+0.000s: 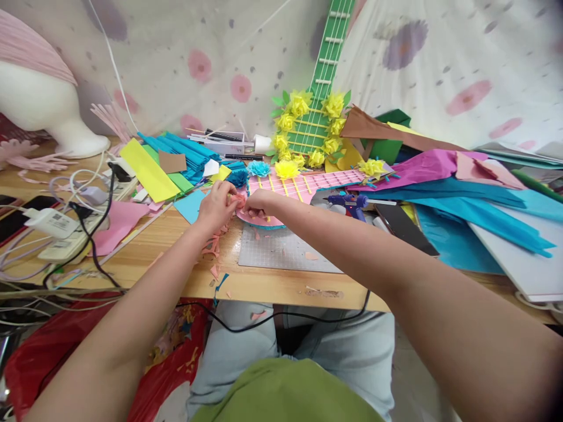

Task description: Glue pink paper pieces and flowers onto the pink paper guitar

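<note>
My left hand [217, 205] is closed, its fingertips pinching a small coral crepe-paper flower [238, 201] at the left end of a pink paper guitar [281, 186]. My right hand [260, 204] is curled closed just right of the flower, over the guitar's body; what its fingertips grip is hidden. The guitar lies flat, with yellow strips, a blue edge and a neck pointing right. On its upper edge sit a blue paper flower [258, 169] and a yellow paper flower [287, 170]. Coral paper scraps [212, 245] lie below my left hand.
A green paper guitar [323, 82] ringed with yellow flowers stands behind. A blue glue gun [352, 203] lies to the right, near blue crepe paper [475, 202]. A grey cutting mat [281, 252] is in front. Left are a power strip [73, 234] with cables and a foam head [39, 111].
</note>
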Demonstrator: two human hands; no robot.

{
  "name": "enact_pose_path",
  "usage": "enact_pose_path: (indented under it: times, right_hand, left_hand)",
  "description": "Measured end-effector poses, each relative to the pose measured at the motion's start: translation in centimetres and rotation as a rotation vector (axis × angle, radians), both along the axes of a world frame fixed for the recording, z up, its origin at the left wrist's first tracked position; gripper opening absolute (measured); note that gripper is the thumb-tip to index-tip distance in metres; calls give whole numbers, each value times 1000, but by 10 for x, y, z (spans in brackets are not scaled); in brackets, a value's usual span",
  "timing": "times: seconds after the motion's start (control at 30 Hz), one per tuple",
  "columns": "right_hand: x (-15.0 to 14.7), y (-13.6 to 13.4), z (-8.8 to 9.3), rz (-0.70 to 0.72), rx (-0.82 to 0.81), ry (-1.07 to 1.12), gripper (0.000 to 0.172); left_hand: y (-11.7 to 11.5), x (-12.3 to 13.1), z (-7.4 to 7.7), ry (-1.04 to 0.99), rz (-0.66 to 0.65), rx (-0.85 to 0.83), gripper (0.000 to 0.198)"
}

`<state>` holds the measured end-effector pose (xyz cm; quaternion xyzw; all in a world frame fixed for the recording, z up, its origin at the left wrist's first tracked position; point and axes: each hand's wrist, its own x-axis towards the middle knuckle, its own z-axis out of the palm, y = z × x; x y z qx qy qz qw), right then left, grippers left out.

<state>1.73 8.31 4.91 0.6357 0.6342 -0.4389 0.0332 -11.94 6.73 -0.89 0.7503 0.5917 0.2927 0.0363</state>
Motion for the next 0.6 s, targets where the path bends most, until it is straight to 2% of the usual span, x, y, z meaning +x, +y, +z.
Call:
enact_pose_path:
  times: [0.27,0.33,0.47,0.6]
  right_hand:
    - [0,4,-3,-11,9,9,27]
    - [0,4,-4,-13,4,30,26]
    - [3,0,-3,-84,11,166,25]
    - [8,-6,-4,-150,45,308,28]
  left_hand:
    - [-5,-2,-1,-17,-30,6,16]
    - [-7,-4,-4,-16,-57,-4,21]
    - [-10,-5,-12,8,-78,-29,39]
    - [-7,-3,-18,14,-31,1,42]
